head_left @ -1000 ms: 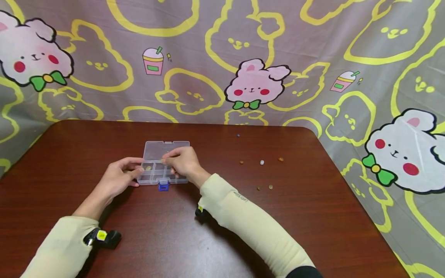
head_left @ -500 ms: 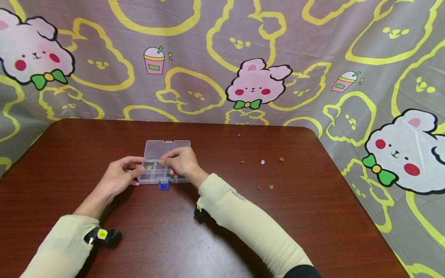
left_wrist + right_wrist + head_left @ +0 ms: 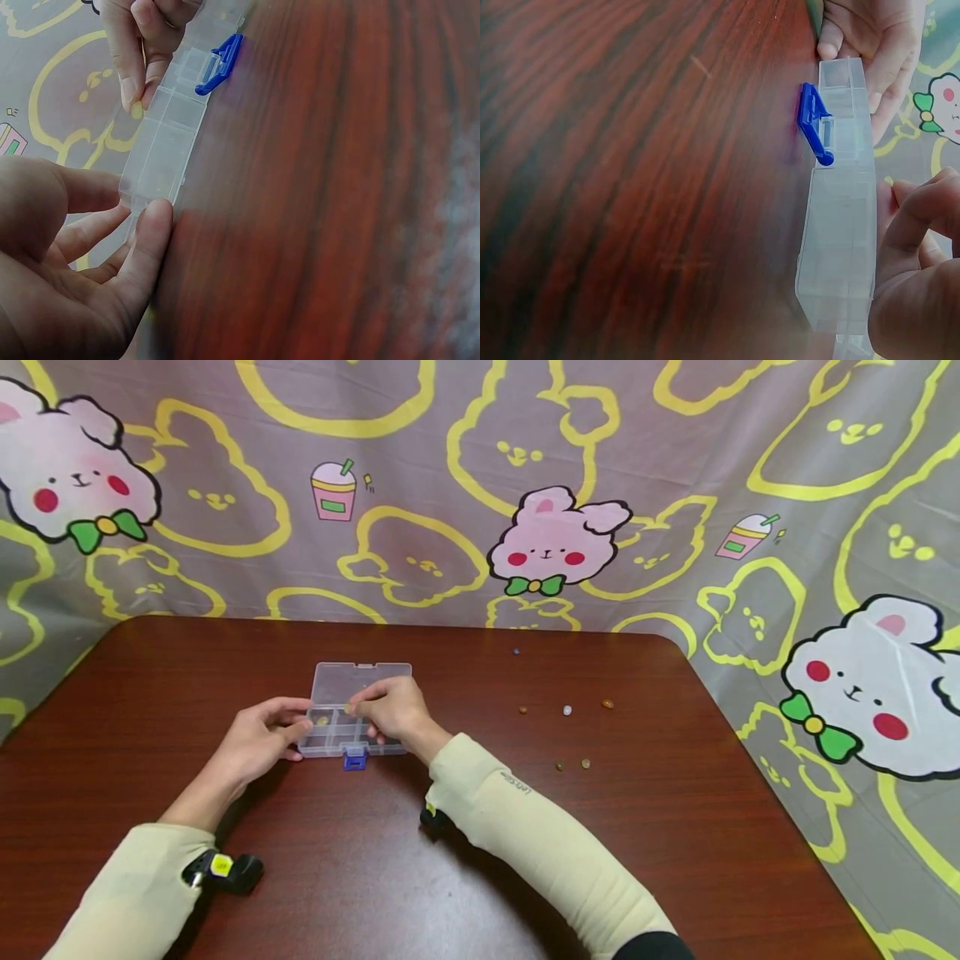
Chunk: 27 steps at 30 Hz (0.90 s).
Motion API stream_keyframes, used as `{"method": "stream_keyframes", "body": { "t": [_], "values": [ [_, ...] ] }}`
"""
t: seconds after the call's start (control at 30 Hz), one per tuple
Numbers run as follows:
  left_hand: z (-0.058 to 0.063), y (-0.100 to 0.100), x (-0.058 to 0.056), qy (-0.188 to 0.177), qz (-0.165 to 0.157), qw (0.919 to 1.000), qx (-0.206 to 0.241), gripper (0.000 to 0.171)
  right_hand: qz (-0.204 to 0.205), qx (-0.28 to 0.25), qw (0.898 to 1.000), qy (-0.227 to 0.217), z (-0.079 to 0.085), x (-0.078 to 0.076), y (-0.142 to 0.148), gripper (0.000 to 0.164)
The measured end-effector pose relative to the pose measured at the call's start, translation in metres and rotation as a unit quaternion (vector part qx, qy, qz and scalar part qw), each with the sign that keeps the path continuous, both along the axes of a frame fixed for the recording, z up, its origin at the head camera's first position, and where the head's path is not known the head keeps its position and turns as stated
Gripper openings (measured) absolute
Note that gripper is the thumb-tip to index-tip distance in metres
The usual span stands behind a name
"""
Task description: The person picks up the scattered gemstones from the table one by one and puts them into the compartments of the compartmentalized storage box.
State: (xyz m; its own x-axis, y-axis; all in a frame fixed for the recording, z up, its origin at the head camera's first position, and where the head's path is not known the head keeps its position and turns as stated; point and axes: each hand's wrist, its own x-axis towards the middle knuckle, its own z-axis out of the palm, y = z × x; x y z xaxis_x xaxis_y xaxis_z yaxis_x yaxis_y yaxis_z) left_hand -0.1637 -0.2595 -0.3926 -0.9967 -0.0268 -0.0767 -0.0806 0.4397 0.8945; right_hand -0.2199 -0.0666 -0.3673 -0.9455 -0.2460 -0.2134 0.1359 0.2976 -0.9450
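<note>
A clear plastic compartment box [image 3: 321,750] lies on the table with its lid [image 3: 337,681] raised at the back and a blue latch [image 3: 355,761] at the front. My left hand [image 3: 261,737] holds the box's left end, thumb on the front side and fingers at the end. Over the compartments, my right hand [image 3: 399,708] pinches a small yellow stone [image 3: 137,110] between thumb and forefinger. A yellowish stone [image 3: 322,721] sits in the back left compartment. The right hand hides the box's right compartments in the head view.
To the right on the brown table [image 3: 465,877] lie several small stones: a white one [image 3: 567,710], an amber one [image 3: 607,703], a brown one [image 3: 522,710], a dark green one [image 3: 558,766], a pale one [image 3: 586,764] and a bluish one [image 3: 516,652]. A patterned cloth [image 3: 420,468] hangs behind.
</note>
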Motion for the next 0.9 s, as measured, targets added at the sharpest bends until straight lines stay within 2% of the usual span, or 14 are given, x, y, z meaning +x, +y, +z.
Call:
{"method": "stream_keyframes", "body": {
  "t": [0.53, 0.9],
  "values": [
    [0.000, 0.000, 0.001, 0.005, -0.002, 1.0000, -0.002, 0.040, 0.007, -0.005, 1.000, 0.006, 0.001, 0.002, 0.006, 0.008],
    [0.001, 0.001, 0.003, 0.005, -0.001, 0.9999, -0.010, 0.040, 0.025, 0.007, 1.000, 0.005, 0.005, 0.008, 0.034, 0.006]
  ]
}}
